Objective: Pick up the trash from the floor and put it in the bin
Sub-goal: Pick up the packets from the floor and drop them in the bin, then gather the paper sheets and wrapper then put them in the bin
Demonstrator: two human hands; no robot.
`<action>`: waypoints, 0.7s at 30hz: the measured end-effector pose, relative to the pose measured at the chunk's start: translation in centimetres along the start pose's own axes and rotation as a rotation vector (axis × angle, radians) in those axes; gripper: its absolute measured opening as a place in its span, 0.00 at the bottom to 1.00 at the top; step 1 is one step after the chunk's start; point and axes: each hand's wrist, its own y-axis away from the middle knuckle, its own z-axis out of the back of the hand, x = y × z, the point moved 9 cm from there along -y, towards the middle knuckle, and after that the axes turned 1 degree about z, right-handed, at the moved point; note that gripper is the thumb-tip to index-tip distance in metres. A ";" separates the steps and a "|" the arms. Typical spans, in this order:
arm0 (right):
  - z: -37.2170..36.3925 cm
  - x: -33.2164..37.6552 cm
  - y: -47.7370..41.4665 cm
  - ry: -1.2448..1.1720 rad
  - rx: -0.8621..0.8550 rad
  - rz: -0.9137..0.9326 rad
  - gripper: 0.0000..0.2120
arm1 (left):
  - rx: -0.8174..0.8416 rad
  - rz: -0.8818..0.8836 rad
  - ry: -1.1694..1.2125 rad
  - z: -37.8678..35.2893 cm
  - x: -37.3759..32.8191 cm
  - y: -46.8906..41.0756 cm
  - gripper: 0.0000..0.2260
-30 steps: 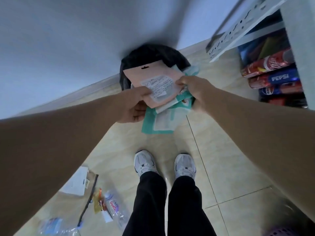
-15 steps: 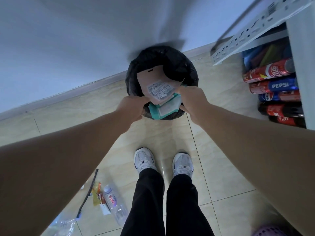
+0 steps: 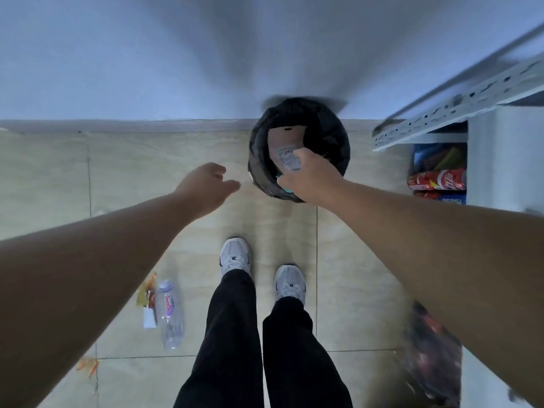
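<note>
Half of pink packet (image 3: 285,148) hidden behind right hand (image 3: 309,179) in bin (image 3: 335,134).

Pepsi: blue can (image 3: 453,199) on my shelf. Coca-Cola script: red can (image 3: 438,179) above it. Floor bottle (image 3: 170,313): pink lettering, unreadable. Packet label (image 3: 287,157) in my bin: illegible.

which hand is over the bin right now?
The right hand: it is over the black bin, on the pink packet inside. The left hand is off to the bin's side, open and empty.
</note>
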 end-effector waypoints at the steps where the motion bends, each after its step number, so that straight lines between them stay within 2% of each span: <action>1: -0.6 1.5 0.6 0.052 0.026 0.033 0.29 | -0.019 0.008 0.043 0.8 1.3 1.2 0.27; 5: -4.5 7.4 3.5 0.217 0.151 0.127 0.33 | -0.107 0.089 0.190 3.4 8.6 6.9 0.26; 11: -14.1 15.1 8.9 0.446 0.347 0.256 0.39 | -0.228 0.337 0.454 4.7 24.0 17.3 0.27; 16: -24.1 20.0 13.3 0.602 0.470 0.349 0.39 | -0.316 0.457 0.646 3.2 35.1 25.4 0.26; 21: -32.2 22.1 17.2 0.752 0.554 0.376 0.39 | -0.354 0.607 0.799 -0.8 43.7 31.9 0.28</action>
